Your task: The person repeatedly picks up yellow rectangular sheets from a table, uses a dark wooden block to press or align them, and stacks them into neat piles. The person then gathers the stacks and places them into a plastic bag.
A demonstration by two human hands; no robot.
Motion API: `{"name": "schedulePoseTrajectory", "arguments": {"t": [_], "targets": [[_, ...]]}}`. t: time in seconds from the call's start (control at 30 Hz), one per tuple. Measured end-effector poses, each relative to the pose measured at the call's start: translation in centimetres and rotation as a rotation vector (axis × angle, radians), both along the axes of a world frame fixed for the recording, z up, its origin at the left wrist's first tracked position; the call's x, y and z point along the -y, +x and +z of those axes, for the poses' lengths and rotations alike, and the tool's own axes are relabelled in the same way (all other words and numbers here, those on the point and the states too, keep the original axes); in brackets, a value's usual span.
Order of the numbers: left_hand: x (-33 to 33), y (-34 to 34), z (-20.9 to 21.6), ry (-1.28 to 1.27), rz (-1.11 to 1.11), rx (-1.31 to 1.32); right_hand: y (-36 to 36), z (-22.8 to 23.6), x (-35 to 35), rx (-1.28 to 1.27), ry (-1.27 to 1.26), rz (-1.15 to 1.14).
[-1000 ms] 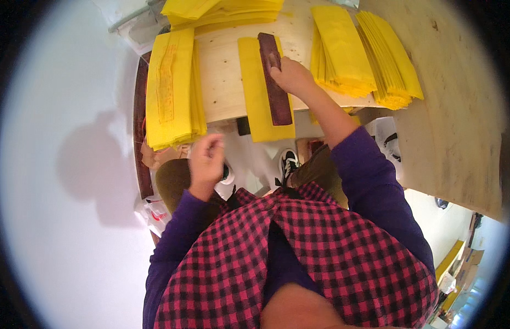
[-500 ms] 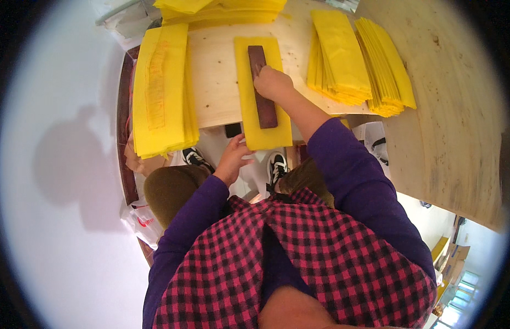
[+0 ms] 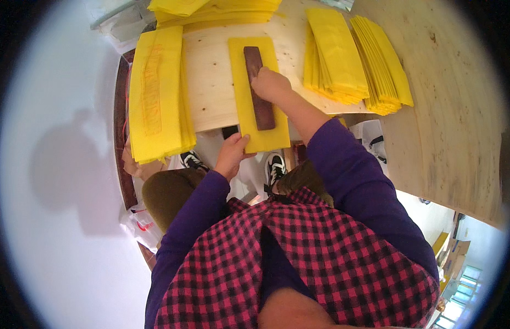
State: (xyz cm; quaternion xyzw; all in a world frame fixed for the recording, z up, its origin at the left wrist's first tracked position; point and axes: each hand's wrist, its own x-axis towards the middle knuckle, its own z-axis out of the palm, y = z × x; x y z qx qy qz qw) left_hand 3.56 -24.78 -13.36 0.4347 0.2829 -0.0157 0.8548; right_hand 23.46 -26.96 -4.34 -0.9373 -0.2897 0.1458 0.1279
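Observation:
A long dark reddish-brown block [image 3: 262,112] lies lengthwise on a narrow yellow cloth-like sheet [image 3: 279,137] in front of me. My right hand [image 3: 270,86] is closed at the block's middle, on its right side; the fingers' exact hold is partly hidden. With thumb and fingers pressed together, my left hand [image 3: 233,153] pinches the sheet's near left corner. That end of the sheet hangs over the front edge of the wooden table [image 3: 211,104].
To the left lies a yellow stack [image 3: 156,98] with faint orange-red marks on top. Two more stacks, one fanned [image 3: 334,57] and one layered [image 3: 381,66], lie at the right. Further yellow sheets [image 3: 222,13] sit at the back. A plywood panel [image 3: 430,120] fills the right side.
My left hand has closed from spread fingers onto the sheet's near left corner. My right hand stays at the block. The whole view has shifted slightly.

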Motion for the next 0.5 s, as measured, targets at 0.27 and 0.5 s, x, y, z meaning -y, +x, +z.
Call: {"name": "schedulePoseTrajectory", "arguments": {"t": [0.27,0.5], "targets": [[-0.2,0.3,0.7,0.07,0.085,0.008,2.6,3.6,6.9,0.12,0.361,-0.024],[-1.9,-2.4,1.4,0.12,0.298,0.061,1.3,5.9,15.0,0.068,0.614,-0.149]]}}
